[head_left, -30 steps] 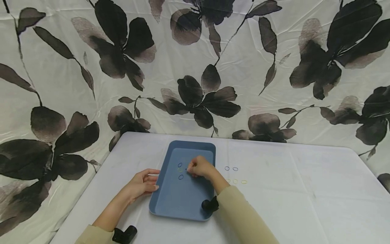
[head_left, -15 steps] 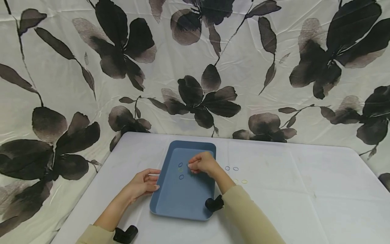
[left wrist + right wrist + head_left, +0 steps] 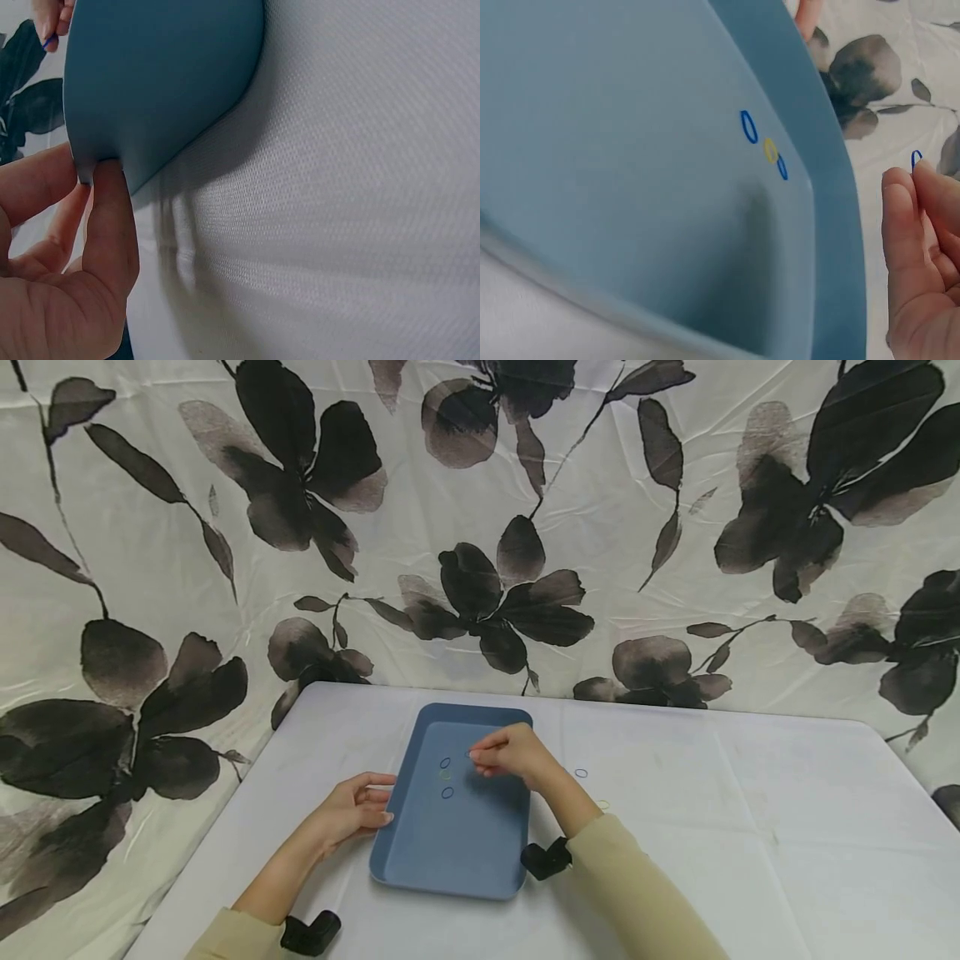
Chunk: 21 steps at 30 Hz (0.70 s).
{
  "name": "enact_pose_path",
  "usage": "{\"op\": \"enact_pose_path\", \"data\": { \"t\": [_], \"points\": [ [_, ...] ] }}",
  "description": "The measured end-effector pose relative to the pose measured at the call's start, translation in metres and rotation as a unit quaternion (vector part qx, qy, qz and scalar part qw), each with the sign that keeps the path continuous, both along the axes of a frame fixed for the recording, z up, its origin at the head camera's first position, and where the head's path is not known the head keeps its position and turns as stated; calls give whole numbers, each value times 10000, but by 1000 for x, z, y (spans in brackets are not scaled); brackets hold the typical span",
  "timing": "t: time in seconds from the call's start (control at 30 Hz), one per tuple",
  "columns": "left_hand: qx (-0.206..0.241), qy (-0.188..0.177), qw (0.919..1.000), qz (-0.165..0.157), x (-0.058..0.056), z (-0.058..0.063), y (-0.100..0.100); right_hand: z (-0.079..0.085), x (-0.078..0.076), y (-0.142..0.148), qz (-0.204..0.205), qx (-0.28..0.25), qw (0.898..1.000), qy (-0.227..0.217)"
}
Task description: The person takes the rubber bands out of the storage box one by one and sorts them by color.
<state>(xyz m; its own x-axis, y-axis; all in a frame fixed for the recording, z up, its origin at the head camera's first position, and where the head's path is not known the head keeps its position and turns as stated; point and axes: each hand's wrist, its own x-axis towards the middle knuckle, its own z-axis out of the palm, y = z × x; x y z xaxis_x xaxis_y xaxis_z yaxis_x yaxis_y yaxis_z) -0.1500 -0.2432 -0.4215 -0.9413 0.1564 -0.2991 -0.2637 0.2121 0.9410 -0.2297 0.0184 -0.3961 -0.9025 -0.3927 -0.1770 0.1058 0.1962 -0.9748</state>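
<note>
Blue ring (image 3: 916, 154) pinched in its fingertips, the right hand (image 3: 517, 755) has edged rightward above the tray (image 3: 450, 852), ring seemingly unplaced; left hand (image 3: 349, 810), fingers loosely spread, touches the tray.

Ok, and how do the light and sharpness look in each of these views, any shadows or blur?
Head: soft, fairly even light, with the yellow ring barely showing against the blue tray; left wrist: dimmer, with soft shadow on the white cloth beside the tray; right wrist: a broad, soft-edged shadow on the tray's floor, and its lower-left rim looks blurred.
</note>
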Motion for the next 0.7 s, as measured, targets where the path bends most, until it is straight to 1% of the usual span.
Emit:
{"op": "enact_pose_path", "data": {
  "t": [0.3, 0.7],
  "points": [
    [14, -8, 10000, -12, 1, 0, 1, 8, -1, 17, 66, -270, 9996, -47],
    [-41, 22, 10000, -28, 1, 1, 0, 6, -7, 47, -60, -273, 9996, -57]
  ]
}}
